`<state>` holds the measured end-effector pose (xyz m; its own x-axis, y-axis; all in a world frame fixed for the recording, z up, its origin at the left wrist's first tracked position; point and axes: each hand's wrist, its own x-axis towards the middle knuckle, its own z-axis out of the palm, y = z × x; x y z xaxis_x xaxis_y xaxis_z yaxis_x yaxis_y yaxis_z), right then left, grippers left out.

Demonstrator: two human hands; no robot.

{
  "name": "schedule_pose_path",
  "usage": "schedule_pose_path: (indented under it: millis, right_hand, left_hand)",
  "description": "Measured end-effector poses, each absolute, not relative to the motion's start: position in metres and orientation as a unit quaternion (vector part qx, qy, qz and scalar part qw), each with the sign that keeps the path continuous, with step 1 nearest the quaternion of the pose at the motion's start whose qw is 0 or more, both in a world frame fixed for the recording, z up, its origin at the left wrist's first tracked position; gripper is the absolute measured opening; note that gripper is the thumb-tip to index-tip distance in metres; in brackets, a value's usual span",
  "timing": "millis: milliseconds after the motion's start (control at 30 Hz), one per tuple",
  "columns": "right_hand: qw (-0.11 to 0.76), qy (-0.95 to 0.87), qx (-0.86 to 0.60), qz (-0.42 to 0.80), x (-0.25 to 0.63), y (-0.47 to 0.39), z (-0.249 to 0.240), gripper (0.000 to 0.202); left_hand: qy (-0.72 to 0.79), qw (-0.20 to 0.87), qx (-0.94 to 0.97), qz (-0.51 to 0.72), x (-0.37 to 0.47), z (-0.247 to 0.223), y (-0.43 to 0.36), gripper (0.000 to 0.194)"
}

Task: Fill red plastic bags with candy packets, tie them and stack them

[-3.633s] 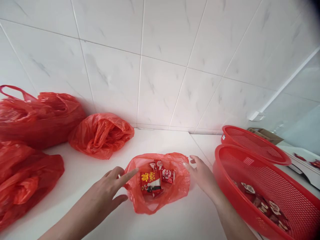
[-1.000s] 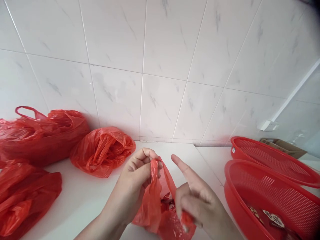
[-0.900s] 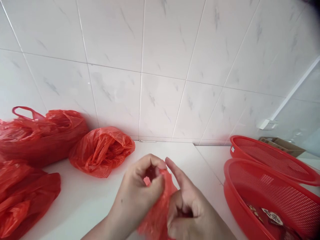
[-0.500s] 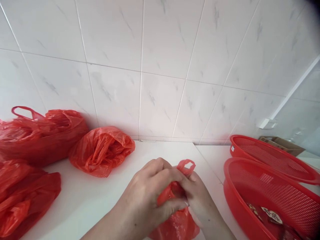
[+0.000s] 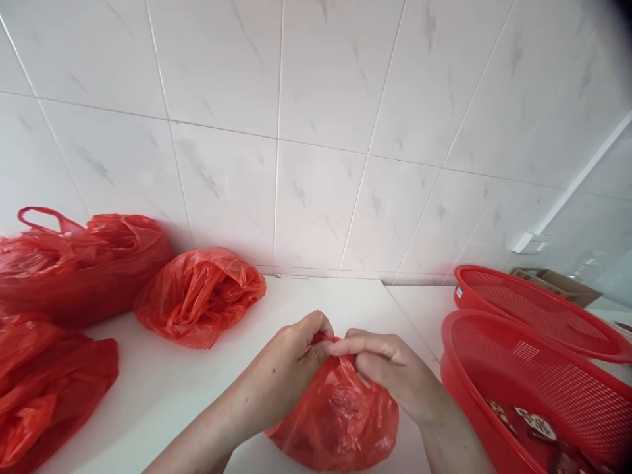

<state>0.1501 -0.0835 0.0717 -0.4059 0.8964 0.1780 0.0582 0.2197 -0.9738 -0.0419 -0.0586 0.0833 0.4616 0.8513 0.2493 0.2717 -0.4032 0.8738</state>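
Note:
A filled red plastic bag (image 5: 340,421) rests on the white tabletop in front of me, its gathered top pinched between both hands. My left hand (image 5: 301,355) is closed on the left side of the bag's neck, fingers curled. From the right, my right hand (image 5: 385,362) grips the same neck, its index finger stretched across to meet the left fingertips. Dark shapes show dimly through the thin plastic; what they are I cannot tell. The bag's handles are hidden in my fingers.
Several red plastic bags lie to the left: a crumpled one (image 5: 200,299), a larger one with a raised handle (image 5: 89,270), and one nearest me (image 5: 49,395). On the right stand two red plastic baskets (image 5: 469,382), the nearer holding dark packets (image 5: 536,421). A cardboard box (image 5: 567,286) sits behind.
My hands have moved apart from their overlapped position, and the handle loop that stuck up is no longer visible. More of the bag's rounded body now shows beneath them.

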Motion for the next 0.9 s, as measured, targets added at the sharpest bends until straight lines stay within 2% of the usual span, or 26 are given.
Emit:
schedule_pose_path:
  millis: [33,100,200,267,400,467,533,633,700,767,800,833,900]
  right_hand:
    - [0.407,-0.661,-0.401,0.487,0.148,-0.083,0.072,0.033]
    - [0.409,-0.642,-0.507,0.404,0.143,-0.079,0.071,0.046]
    - [0.398,-0.629,-0.607,0.278,0.139,-0.072,0.066,0.031]
    - [0.402,-0.622,-0.596,0.311,0.14,-0.072,0.065,0.028]
    - [0.414,-0.619,-0.44,0.502,0.143,-0.079,0.07,0.036]
    - [0.427,-0.602,-0.402,0.542,0.145,-0.08,0.072,0.033]
    - [0.462,-0.568,-0.434,0.525,0.147,-0.076,0.07,0.029]
    - [0.518,-0.515,-0.552,0.402,0.155,-0.063,0.063,0.021]
    - [0.531,-0.496,-0.605,0.326,0.163,-0.056,0.056,0.02]
    - [0.538,-0.506,-0.598,0.313,0.174,-0.053,0.048,0.029]
    - [0.539,-0.521,-0.57,0.336,0.18,-0.054,0.044,0.039]
    - [0.537,-0.539,-0.535,0.368,0.186,-0.056,0.038,0.053]
    - [0.504,-0.577,-0.471,0.438,0.197,-0.061,0.026,0.082]
  left_hand:
    - [0.39,0.397,0.751,0.355,-0.041,0.082,-0.059,0.013]
    - [0.42,0.382,0.75,0.339,-0.039,0.081,-0.06,0.013]
    - [0.436,0.352,0.76,0.329,-0.039,0.08,-0.059,0.013]
    - [0.443,0.33,0.766,0.328,-0.039,0.08,-0.058,0.011]
    - [0.447,0.289,0.777,0.335,-0.041,0.082,-0.056,0.011]
    - [0.448,0.257,0.791,0.327,-0.043,0.082,-0.056,0.011]
    - [0.422,0.211,0.821,0.321,-0.048,0.081,-0.058,0.012]
    - [0.363,0.16,0.863,0.314,-0.065,0.077,-0.063,0.018]
    - [0.362,0.17,0.867,0.297,-0.082,0.072,-0.066,0.019]
    - [0.382,0.214,0.854,0.282,-0.102,0.067,-0.068,0.016]
    - [0.391,0.243,0.844,0.276,-0.112,0.063,-0.068,0.01]
    - [0.399,0.275,0.833,0.267,-0.121,0.059,-0.066,0.015]
    - [0.415,0.337,0.814,0.23,-0.137,0.048,-0.062,0.063]
